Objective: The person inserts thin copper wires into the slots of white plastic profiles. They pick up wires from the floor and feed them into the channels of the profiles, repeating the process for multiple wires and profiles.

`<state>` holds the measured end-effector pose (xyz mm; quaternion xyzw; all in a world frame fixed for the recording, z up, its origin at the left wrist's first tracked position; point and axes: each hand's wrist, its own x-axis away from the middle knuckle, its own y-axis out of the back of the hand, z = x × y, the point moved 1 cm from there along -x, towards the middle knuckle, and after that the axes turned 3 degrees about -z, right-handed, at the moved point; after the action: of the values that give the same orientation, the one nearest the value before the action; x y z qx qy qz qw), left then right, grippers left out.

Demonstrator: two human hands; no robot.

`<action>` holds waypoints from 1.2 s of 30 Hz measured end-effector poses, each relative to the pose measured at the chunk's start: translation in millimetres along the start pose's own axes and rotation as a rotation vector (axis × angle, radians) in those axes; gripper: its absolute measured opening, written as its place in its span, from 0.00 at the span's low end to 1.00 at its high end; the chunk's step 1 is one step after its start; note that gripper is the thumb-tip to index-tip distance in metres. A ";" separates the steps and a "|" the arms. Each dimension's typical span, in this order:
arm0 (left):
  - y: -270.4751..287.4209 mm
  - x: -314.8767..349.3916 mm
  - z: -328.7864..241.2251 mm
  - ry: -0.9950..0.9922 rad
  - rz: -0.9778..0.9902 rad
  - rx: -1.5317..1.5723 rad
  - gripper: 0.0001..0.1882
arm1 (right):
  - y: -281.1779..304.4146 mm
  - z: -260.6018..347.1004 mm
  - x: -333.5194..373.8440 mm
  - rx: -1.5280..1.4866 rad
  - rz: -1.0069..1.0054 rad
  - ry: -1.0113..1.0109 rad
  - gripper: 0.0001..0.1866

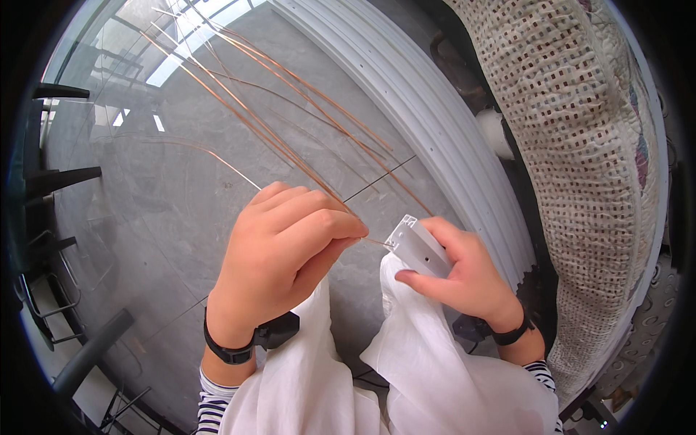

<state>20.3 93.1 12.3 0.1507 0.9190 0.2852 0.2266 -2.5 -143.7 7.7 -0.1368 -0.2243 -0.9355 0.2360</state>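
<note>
My left hand (283, 250) is closed in a pinch on a thin copper-coloured wire (234, 167). One length of the wire runs out behind the knuckles to the far left. Its short front end points right and meets the open, hollow end of a white plastic profile (422, 251); whether it has gone inside cannot be made out. My right hand (471, 272) grips that profile near its end, thumb on the near side and fingers on the far side. Small holes show in the profile's face. The rest of it is hidden by the hand.
Several long copper-coloured wires (250, 122) lie over the grey tiled floor (174, 239). To the right, long white profiles (406, 80) lie side by side. Beyond them is a seat with a woven, quilted cover (580, 145). Black furniture legs (69, 179) stand at the left. White cloth covers my lap.
</note>
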 end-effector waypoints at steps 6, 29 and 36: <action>-22.3 12.9 15.5 0.005 -0.056 -0.049 0.09 | -17.4 -8.0 0.2 0.280 -0.244 0.052 0.21; -41.3 27.4 49.0 0.245 0.121 -0.012 0.07 | -48.2 -46.0 -8.2 0.135 -0.100 0.107 0.24; -41.4 20.8 52.4 0.194 0.161 -0.062 0.05 | -49.8 -54.8 -13.7 0.043 -0.059 0.030 0.23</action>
<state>22.8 92.7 -57.6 0.1884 0.9123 0.3439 0.1177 -24.1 -125.8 -62.1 -0.1111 -0.2446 -0.9391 0.2145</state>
